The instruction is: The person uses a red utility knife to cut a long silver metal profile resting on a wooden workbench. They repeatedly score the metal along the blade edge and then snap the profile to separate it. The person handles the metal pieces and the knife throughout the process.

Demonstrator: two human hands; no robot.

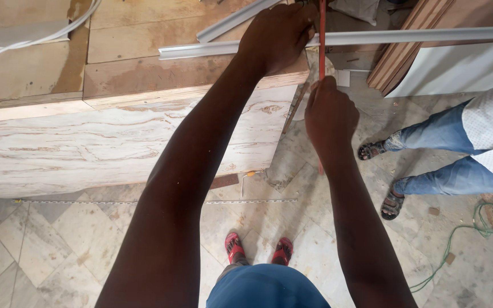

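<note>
My left hand (278, 35) presses down on a long grey metal channel (406, 37) that lies across the corner of a wooden bench (138, 80). My right hand (329, 114) is closed around the handle of a red-framed saw (322, 34), held upright, its frame crossing the channel just right of my left hand. A second grey channel (229, 20) lies at an angle behind the first.
The bench has a pale wood-grain front panel (87, 142). Another person in jeans and sandals (429, 154) stands at the right. A white board (457, 68) leans at top right. A green cord (457, 239) and a metal ruler (155, 201) lie on the tiled floor.
</note>
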